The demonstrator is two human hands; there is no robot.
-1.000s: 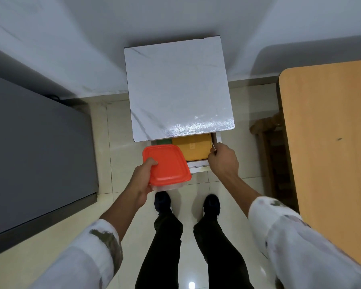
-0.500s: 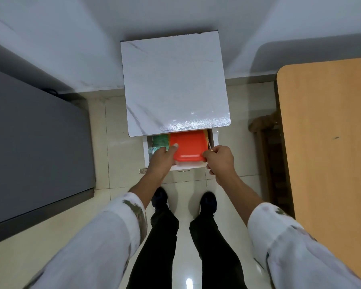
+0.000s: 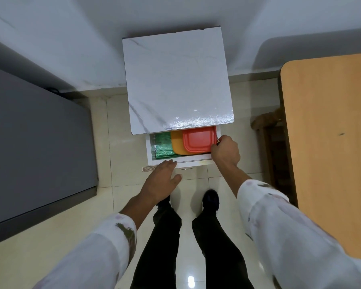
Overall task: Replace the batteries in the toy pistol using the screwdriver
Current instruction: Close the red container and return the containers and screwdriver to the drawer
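The drawer (image 3: 193,162) of a small white cabinet (image 3: 175,80) stands pulled out. Inside, a red-lidded container (image 3: 198,139) lies on an orange-lidded one (image 3: 176,145), with green packets (image 3: 162,146) to their left. My left hand (image 3: 163,180) is open, its fingertips touching the drawer's front edge. My right hand (image 3: 225,151) is curled at the drawer's right front corner, beside the red lid. A thin yellow-and-dark tip, seemingly the screwdriver (image 3: 217,140), pokes out of its grip. No toy pistol or batteries are in view.
A wooden table (image 3: 331,142) fills the right side, with a dark wooden chair (image 3: 267,122) tucked against it. A large grey surface (image 3: 29,142) stands on the left. My legs and shoes (image 3: 211,200) stand on glossy floor tiles in front of the cabinet.
My left hand carried the red-lidded container into the drawer, set it on the orange one and let go. It now rests open on the drawer's front edge. The right hand stayed at the corner.
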